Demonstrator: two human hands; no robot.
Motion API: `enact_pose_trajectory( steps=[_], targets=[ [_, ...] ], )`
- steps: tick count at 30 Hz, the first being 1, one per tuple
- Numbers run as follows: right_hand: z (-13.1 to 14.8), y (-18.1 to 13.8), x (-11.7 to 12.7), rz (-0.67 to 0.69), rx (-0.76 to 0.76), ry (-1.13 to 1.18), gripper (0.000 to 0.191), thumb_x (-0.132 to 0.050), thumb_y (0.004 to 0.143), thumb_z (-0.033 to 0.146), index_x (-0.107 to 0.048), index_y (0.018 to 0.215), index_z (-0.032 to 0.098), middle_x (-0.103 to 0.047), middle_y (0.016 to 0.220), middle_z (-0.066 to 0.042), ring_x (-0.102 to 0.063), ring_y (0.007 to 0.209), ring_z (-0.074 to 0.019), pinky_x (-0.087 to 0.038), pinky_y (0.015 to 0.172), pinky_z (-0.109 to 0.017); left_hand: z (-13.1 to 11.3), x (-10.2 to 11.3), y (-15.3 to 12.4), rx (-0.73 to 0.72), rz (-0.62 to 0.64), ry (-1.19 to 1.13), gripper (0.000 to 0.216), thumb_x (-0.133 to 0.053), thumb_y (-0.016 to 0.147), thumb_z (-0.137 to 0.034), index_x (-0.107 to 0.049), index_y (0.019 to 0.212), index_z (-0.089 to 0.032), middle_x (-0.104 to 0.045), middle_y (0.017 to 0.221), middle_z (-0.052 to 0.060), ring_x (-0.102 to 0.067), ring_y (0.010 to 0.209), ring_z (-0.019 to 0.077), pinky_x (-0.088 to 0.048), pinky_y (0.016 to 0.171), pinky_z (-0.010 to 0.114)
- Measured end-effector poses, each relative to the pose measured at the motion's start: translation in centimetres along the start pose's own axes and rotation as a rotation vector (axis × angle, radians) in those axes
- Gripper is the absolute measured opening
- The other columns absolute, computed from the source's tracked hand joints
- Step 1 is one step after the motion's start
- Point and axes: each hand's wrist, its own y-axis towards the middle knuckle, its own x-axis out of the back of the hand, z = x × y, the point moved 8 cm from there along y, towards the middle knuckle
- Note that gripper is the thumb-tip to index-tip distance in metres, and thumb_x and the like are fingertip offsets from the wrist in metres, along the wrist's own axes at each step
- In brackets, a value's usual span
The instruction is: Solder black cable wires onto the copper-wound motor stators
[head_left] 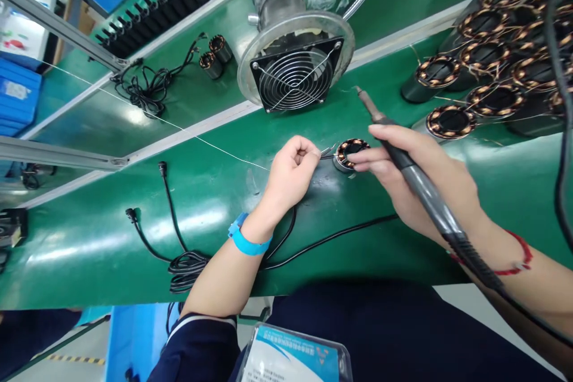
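Note:
A small round stator [351, 152] with copper windings lies on the green bench [134, 233]. My left hand [290, 173] is closed just left of it, pinching thin wire leads that run to the stator; a blue strap is on that wrist. My right hand [421, 176] grips a soldering iron [403, 158] whose tip points up and away toward the fan, while its fingertips rest on the stator's right edge. A thin solder wire [179, 126] stretches from the upper left toward my left hand.
A fume fan [296, 71] on a flexible metal duct stands behind the stator. Several wound stators [487, 54] crowd the back right. Black cables [188, 262] lie coiled at the front left, more cable [147, 86] and two stators [217, 57] beyond a metal rail.

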Motion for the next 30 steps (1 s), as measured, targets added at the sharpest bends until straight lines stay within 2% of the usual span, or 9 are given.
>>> enact_pose_trajectory(
  steps=[3, 5, 8, 11, 17, 20, 23, 26, 30],
  targets=[
    [0.5, 1.0, -0.8, 0.055, -0.02, -0.062, 0.04, -0.057, 0.091, 0.026, -0.053, 0.131, 0.027, -0.073, 0.107, -0.003, -0.07, 0.1, -0.0249, -0.058, 0.088, -0.044, -0.4, 0.0, -0.3, -0.036, 0.017, -0.013, 0.015, -0.056, 0.084, -0.014, -0.05, 0.071, -0.019, -0.047, 0.06, -0.006, -0.039, 0.052, 0.0063, -0.031, 0.051, 0.022],
    [0.2, 1.5, -1.4, 0.041, -0.05, -0.034, 0.044, -0.059, 0.089, 0.025, -0.051, 0.132, 0.029, -0.072, 0.106, -0.003, -0.07, 0.097, -0.0262, -0.057, 0.088, -0.048, -0.6, -0.2, -0.5, -0.052, 0.047, -0.03, 0.014, -0.055, 0.086, -0.015, -0.05, 0.073, -0.019, -0.047, 0.06, -0.006, -0.04, 0.051, 0.0062, -0.031, 0.05, 0.022],
    [-0.7, 1.8, -1.8, -0.046, -0.097, 0.04, 0.042, -0.057, 0.089, 0.023, -0.05, 0.129, 0.032, -0.071, 0.099, -0.001, -0.069, 0.092, -0.0237, -0.057, 0.089, -0.046, -0.8, -0.4, -0.7, -0.066, 0.087, -0.042, 0.012, -0.053, 0.088, -0.018, -0.05, 0.077, -0.02, -0.048, 0.057, -0.007, -0.043, 0.048, 0.0068, -0.033, 0.049, 0.021],
    [-1.2, 1.7, -2.2, -0.088, -0.1, 0.11, 0.04, -0.057, 0.089, 0.024, -0.05, 0.127, 0.031, -0.069, 0.093, 0.0, -0.068, 0.087, -0.0205, -0.057, 0.087, -0.042, -1.1, -0.3, -0.9, -0.111, 0.071, -0.031, 0.009, -0.053, 0.09, -0.021, -0.052, 0.081, -0.02, -0.053, 0.062, -0.006, -0.048, 0.05, 0.0068, -0.037, 0.05, 0.021],
    [-1.5, 1.8, -2.4, -0.103, -0.066, 0.22, 0.042, -0.063, 0.086, 0.027, -0.052, 0.127, 0.025, -0.068, 0.086, 0.002, -0.066, 0.077, -0.0142, -0.057, 0.078, -0.03, -2.5, -0.3, -1.3, -0.331, 0.057, 0.197, 0.011, -0.057, 0.089, -0.021, -0.06, 0.079, -0.019, -0.062, 0.08, 0.001, -0.059, 0.075, 0.0123, -0.046, 0.071, 0.025],
    [-1.6, 1.8, -2.7, -0.096, -0.04, 0.229, 0.043, -0.063, 0.086, 0.026, -0.052, 0.128, 0.025, -0.068, 0.087, 0.002, -0.066, 0.08, -0.0143, -0.056, 0.082, -0.03, -3.3, -0.3, -1.5, -0.421, 0.059, 0.278, 0.014, -0.057, 0.09, -0.018, -0.061, 0.076, -0.019, -0.065, 0.082, 0.002, -0.06, 0.082, 0.014, -0.046, 0.077, 0.026],
    [-1.9, 1.9, -3.1, -0.07, -0.025, 0.183, 0.045, -0.064, 0.085, 0.025, -0.052, 0.129, 0.025, -0.07, 0.088, 0.001, -0.068, 0.084, -0.0165, -0.055, 0.088, -0.036, -3.7, -0.5, -1.5, -0.456, 0.066, 0.367, 0.013, -0.059, 0.087, -0.014, -0.061, 0.075, -0.019, -0.066, 0.084, 0.002, -0.059, 0.082, 0.014, -0.046, 0.077, 0.026],
    [-1.7, 1.8, -2.2, -0.099, -0.008, 0.092, 0.043, -0.061, 0.088, 0.026, -0.053, 0.13, 0.025, -0.072, 0.094, -0.001, -0.069, 0.091, -0.0201, -0.054, 0.092, -0.043, -3.7, -0.4, -1.5, -0.442, 0.036, 0.449, 0.013, -0.06, 0.083, -0.008, -0.061, 0.075, -0.018, -0.064, 0.081, 0.001, -0.058, 0.079, 0.0131, -0.045, 0.074, 0.025],
    [-0.8, 0.7, 0.9, -0.19, -0.013, -0.003, 0.04, -0.055, 0.094, 0.025, -0.054, 0.134, 0.029, -0.074, 0.098, -0.002, -0.07, 0.096, -0.0202, -0.056, 0.091, -0.039, -3.3, -0.5, -1.7, -0.401, 0.019, 0.496, 0.014, -0.06, 0.081, -0.006, -0.06, 0.073, -0.017, -0.062, 0.078, 0.0, -0.056, 0.073, 0.0116, -0.044, 0.068, 0.024]
  ],
)
